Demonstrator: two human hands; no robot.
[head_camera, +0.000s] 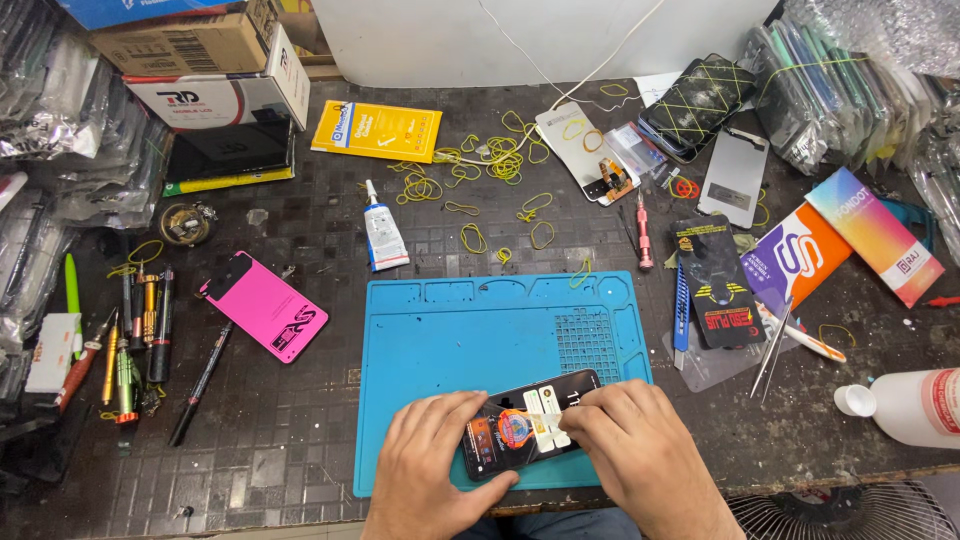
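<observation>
Viewed from above, a cluttered dark workbench, with a blue mat (470, 330) as the landmark. Far left of the mat, pens and screwdrivers (135, 335) laid in a loose row, likely for quick reach. Just left of the mat, a pink phone back (264, 306) lying flat, set aside. Above the mat's left corner, a white glue tube (382, 232), capped end pointing away. Above the mat, scattered yellow rubber bands (500, 160), probably kept handy for clamping. On the mat's near edge, a dark phone (530, 420) lying tilted, covered with a printed film, placed on the mat seemingly so it does not slide. Left hand (430, 450) resting on the mat, palm down, fingers curled loosely round the phone's lower-left end, thumb under its edge, steadying it. Right hand (640, 445) angled in from the lower right, fingertips pressed on the phone's upper right, pinching what looks like a small white tab on the film. Right of the mat, tweezers (772, 350) and a red screwdriver (644, 232). Far right, a white bottle (905, 405) lying on its side.
</observation>
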